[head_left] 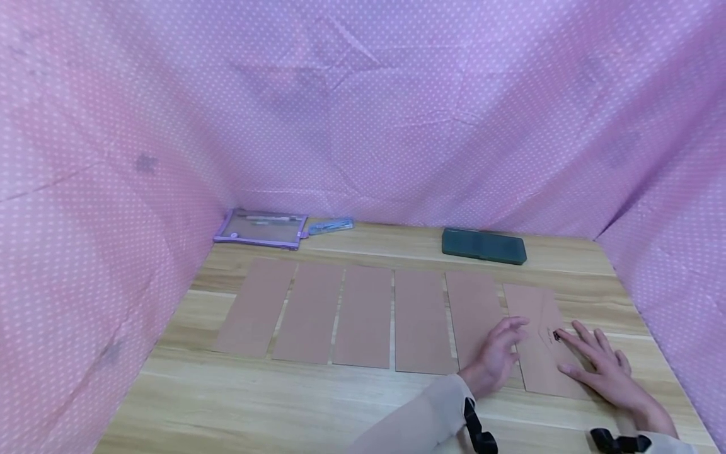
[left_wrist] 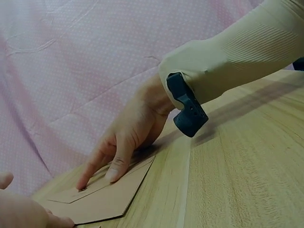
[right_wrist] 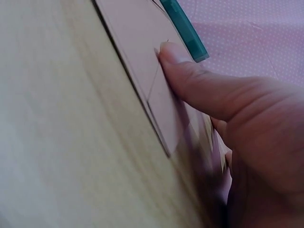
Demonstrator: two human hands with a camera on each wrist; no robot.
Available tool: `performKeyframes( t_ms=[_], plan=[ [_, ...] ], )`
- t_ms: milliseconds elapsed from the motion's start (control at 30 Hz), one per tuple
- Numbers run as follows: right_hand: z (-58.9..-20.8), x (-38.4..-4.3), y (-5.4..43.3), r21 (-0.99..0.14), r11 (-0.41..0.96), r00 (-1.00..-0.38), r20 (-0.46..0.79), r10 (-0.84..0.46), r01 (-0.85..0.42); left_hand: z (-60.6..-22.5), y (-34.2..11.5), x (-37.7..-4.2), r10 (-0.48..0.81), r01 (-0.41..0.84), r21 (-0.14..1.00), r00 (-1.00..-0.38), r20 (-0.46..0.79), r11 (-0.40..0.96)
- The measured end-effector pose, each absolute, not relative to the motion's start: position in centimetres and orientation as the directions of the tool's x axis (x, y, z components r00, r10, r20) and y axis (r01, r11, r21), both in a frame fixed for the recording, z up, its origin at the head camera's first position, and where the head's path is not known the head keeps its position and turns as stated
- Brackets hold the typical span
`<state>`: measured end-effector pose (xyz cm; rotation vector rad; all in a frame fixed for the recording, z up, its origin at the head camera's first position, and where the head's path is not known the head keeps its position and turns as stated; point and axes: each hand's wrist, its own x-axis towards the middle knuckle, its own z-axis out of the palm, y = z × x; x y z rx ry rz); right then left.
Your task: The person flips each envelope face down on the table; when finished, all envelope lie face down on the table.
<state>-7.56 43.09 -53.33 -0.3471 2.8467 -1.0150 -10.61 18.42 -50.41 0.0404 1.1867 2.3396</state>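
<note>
Several brown paper envelopes lie in a row on the table, with the rightmost envelope (head_left: 530,340) flap side up and a small dark mark (head_left: 556,336) on it. My right hand (head_left: 607,369) rests on this envelope's right part, fingers spread, index fingertip at the mark. Its thumb (right_wrist: 190,80) lies on the paper in the right wrist view. My left hand (head_left: 493,356) is at the envelope's left edge, fingers loosely bent, partly covering the neighbouring envelope (head_left: 473,309). Only part of the left hand (left_wrist: 21,211) shows in the left wrist view.
A dark green case (head_left: 484,246) stands at the back right of the wooden table (head_left: 227,403). At the back left lie a purple-edged zip pouch (head_left: 261,230) with pens inside and a small blue item (head_left: 331,226). Pink dotted cloth (head_left: 363,126) hangs around the table.
</note>
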Motion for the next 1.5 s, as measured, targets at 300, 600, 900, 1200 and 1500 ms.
performKeyframes(
  t_ms=[300,600,900,1200,1500],
  plan=[
    [-53.3,-7.7,42.9,-0.643,0.744,-0.968,-0.016,-0.251,-0.183,-50.8,18.0,-11.3,0.403,-0.464,0.685,-0.877,-0.264,-0.561],
    [-53.4,-7.7,42.6,-0.660,0.728,-0.966,-0.016,-0.259,-0.185,-51.0,17.8,-11.4,0.363,-0.487,0.632,-0.873,-0.326,-0.603],
    [-52.8,-7.7,42.6,-0.657,0.742,-0.971,-0.061,-0.232,-0.136,-51.0,17.8,-11.7,0.370,-0.494,0.605,-0.869,-0.327,-0.625],
    [-51.7,-8.1,41.0,-0.682,0.726,-0.977,-0.080,-0.196,-0.090,-50.5,17.6,-11.9,0.397,-0.507,0.594,-0.861,-0.317,-0.624],
    [-50.5,-7.7,38.8,-0.653,0.757,-0.985,-0.113,-0.133,-0.027,-49.9,17.4,-11.7,0.451,-0.515,0.584,-0.852,-0.267,-0.627]
  ],
)
